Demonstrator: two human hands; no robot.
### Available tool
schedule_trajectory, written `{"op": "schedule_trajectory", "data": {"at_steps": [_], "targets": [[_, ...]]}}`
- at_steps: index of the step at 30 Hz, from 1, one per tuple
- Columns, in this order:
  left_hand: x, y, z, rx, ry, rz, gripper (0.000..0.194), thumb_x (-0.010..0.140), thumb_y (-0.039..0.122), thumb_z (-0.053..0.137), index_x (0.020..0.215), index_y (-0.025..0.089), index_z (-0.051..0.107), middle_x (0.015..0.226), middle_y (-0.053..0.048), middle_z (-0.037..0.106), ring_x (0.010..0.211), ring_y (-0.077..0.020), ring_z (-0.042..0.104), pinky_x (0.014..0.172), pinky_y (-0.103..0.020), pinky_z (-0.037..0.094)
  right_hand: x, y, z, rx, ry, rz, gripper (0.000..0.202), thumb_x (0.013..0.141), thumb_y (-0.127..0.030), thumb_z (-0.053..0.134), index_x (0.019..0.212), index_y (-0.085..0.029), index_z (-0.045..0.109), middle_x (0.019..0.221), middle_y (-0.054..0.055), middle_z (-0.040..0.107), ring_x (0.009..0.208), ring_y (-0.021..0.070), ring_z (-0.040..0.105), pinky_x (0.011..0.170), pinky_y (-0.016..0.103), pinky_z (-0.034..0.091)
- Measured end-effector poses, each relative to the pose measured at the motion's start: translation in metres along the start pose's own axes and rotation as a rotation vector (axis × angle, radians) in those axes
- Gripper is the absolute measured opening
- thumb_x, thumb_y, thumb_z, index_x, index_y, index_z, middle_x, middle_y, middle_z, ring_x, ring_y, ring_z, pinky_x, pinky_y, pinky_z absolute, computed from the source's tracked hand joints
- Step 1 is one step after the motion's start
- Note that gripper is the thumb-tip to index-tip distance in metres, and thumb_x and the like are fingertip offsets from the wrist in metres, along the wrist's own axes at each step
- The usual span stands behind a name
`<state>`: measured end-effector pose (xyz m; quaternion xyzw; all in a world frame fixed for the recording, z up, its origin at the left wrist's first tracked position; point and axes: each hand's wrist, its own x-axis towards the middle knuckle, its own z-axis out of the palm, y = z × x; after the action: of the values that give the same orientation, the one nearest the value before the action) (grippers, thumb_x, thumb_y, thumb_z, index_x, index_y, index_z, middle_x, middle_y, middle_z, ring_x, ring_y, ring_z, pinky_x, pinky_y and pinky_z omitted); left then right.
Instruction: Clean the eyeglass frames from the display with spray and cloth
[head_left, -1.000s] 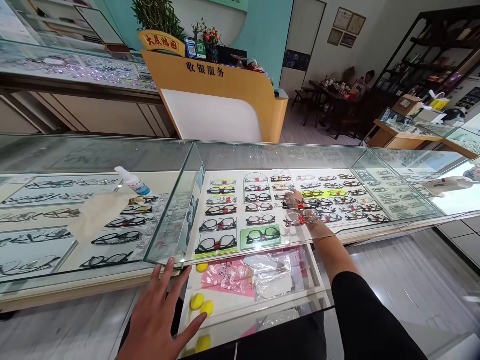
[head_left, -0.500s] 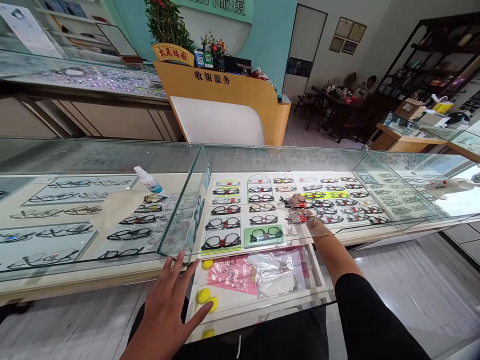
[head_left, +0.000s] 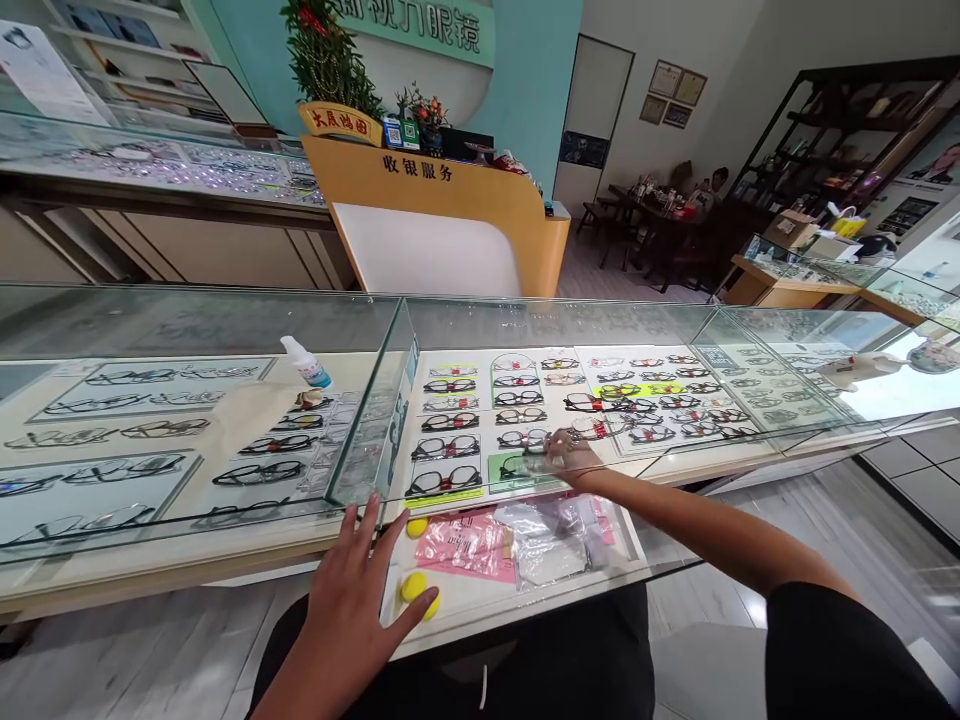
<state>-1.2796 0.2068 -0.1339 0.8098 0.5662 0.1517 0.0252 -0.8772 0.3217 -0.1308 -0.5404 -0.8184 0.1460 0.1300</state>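
Note:
My left hand (head_left: pixel 352 590) is spread open, its fingertips at the front edge of the glass display case by the pulled-out drawer (head_left: pixel 480 615). Inside the case, my right hand (head_left: pixel 574 458) has bent fingers at the right end of a pair of dark-framed eyeglasses (head_left: pixel 523 440). Whether the fingers grip a frame cannot be made out. Just below lies another pair of eyeglasses (head_left: pixel 517 467) on a green card (head_left: pixel 497 480), partly covered by the hand. Further right are eyeglasses with a red tag (head_left: pixel 596 428).
Yellow round pieces (head_left: pixel 413 586), a pink packet (head_left: pixel 461 545) and a clear plastic bag (head_left: pixel 551 545) lie in the drawer. A white bottle (head_left: pixel 306 362) and pale cloth (head_left: pixel 251 418) are left of the glass divider (head_left: pixel 373 400). Beyond stands a cashier counter (head_left: pixel 536 225).
My right hand has moved left and nearer, from the red-tagged eyeglasses toward those near the green card. My left hand stays spread by the drawer. The view has shifted slightly.

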Motion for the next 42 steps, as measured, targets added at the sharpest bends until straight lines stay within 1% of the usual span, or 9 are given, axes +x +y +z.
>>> {"op": "schedule_trajectory", "data": {"at_steps": [3, 6, 9, 12, 16, 19, 22, 29, 42], "targets": [[0.000, 0.000, 0.001, 0.005, 0.009, 0.006, 0.087, 0.095, 0.067, 0.056, 0.167, 0.020, 0.042, 0.183, -0.015, 0.012, 0.167, -0.0462, 0.013, 0.123, -0.067, 0.034, -0.026, -0.029, 0.004, 0.048, -0.154, -0.010, 0.016, 0.082, -0.028, 0.091, 0.089, -0.019, 0.080, 0.108, 0.009, 0.075, 0.106, 0.0254, 0.069, 0.094, 0.038, 0.056], [0.000, 0.000, 0.000, -0.002, 0.011, 0.010, 0.087, 0.094, 0.067, 0.056, 0.166, 0.020, 0.044, 0.183, -0.015, 0.013, 0.167, -0.0467, 0.014, 0.123, -0.068, 0.035, -0.046, -0.065, -0.014, 0.168, -0.331, -0.092, 0.016, 0.080, -0.028, 0.093, 0.088, -0.020, 0.081, 0.107, 0.007, 0.075, 0.106, 0.0239, 0.070, 0.097, 0.036, 0.054], [0.000, 0.000, 0.000, -0.006, 0.004, 0.004, 0.086, 0.095, 0.067, 0.056, 0.167, 0.022, 0.043, 0.183, -0.014, 0.013, 0.167, -0.0463, 0.013, 0.123, -0.068, 0.035, -0.052, -0.101, -0.063, 0.325, -0.426, -0.133, 0.017, 0.085, -0.034, 0.089, 0.092, -0.021, 0.083, 0.111, 0.009, 0.071, 0.112, 0.0260, 0.068, 0.099, 0.037, 0.053], [-0.001, -0.002, 0.000, -0.001, -0.009, 0.008, 0.086, 0.095, 0.067, 0.056, 0.167, 0.022, 0.042, 0.183, -0.014, 0.011, 0.168, -0.0453, 0.012, 0.123, -0.067, 0.036, -0.040, -0.119, -0.143, 0.416, -0.327, -0.173, 0.014, 0.092, -0.036, 0.082, 0.092, -0.022, 0.082, 0.117, 0.008, 0.069, 0.114, 0.0243, 0.068, 0.102, 0.037, 0.052], [-0.001, -0.002, -0.001, 0.004, -0.032, 0.012, 0.087, 0.094, 0.067, 0.057, 0.167, 0.021, 0.044, 0.183, -0.014, 0.009, 0.168, -0.0442, 0.011, 0.124, -0.066, 0.036, 0.001, -0.090, -0.255, 0.126, -0.143, -0.145, 0.018, 0.093, -0.040, 0.078, 0.093, -0.022, 0.081, 0.118, 0.009, 0.070, 0.114, 0.0279, 0.066, 0.100, 0.042, 0.049], [0.001, 0.000, -0.002, 0.001, -0.026, 0.004, 0.087, 0.094, 0.068, 0.054, 0.165, 0.018, 0.046, 0.183, -0.015, 0.010, 0.168, -0.0440, 0.011, 0.124, -0.066, 0.036, 0.035, -0.041, -0.288, -0.153, -0.118, -0.038, 0.020, 0.090, -0.041, 0.081, 0.097, -0.022, 0.082, 0.120, 0.010, 0.071, 0.109, 0.0294, 0.066, 0.090, 0.039, 0.049], [0.001, 0.000, -0.001, -0.007, -0.019, 0.001, 0.087, 0.094, 0.068, 0.053, 0.164, 0.016, 0.047, 0.183, -0.016, 0.011, 0.168, -0.0438, 0.010, 0.124, -0.066, 0.035, 0.056, 0.005, -0.264, -0.378, -0.101, 0.150, 0.010, 0.087, -0.028, 0.083, 0.095, -0.021, 0.084, 0.113, 0.009, 0.074, 0.104, 0.0282, 0.067, 0.085, 0.035, 0.049], [0.000, -0.001, 0.001, -0.029, -0.001, -0.003, 0.086, 0.093, 0.067, 0.054, 0.164, 0.018, 0.048, 0.182, -0.016, 0.014, 0.168, -0.0438, 0.012, 0.125, -0.064, 0.033, 0.064, 0.060, -0.170, -0.460, 0.003, 0.168, 0.013, 0.092, -0.024, 0.078, 0.101, -0.016, 0.083, 0.127, 0.017, 0.070, 0.120, 0.0348, 0.058, 0.100, 0.043, 0.045], [0.000, -0.001, -0.001, -0.030, -0.021, -0.009, 0.086, 0.095, 0.068, 0.054, 0.167, 0.021, 0.044, 0.183, -0.013, 0.011, 0.168, -0.0455, 0.013, 0.127, -0.065, 0.031, 0.060, 0.090, -0.136, -0.421, 0.023, 0.183, 0.016, 0.095, -0.030, 0.075, 0.104, -0.018, 0.081, 0.130, 0.017, 0.069, 0.126, 0.0342, 0.054, 0.108, 0.045, 0.040]]}}
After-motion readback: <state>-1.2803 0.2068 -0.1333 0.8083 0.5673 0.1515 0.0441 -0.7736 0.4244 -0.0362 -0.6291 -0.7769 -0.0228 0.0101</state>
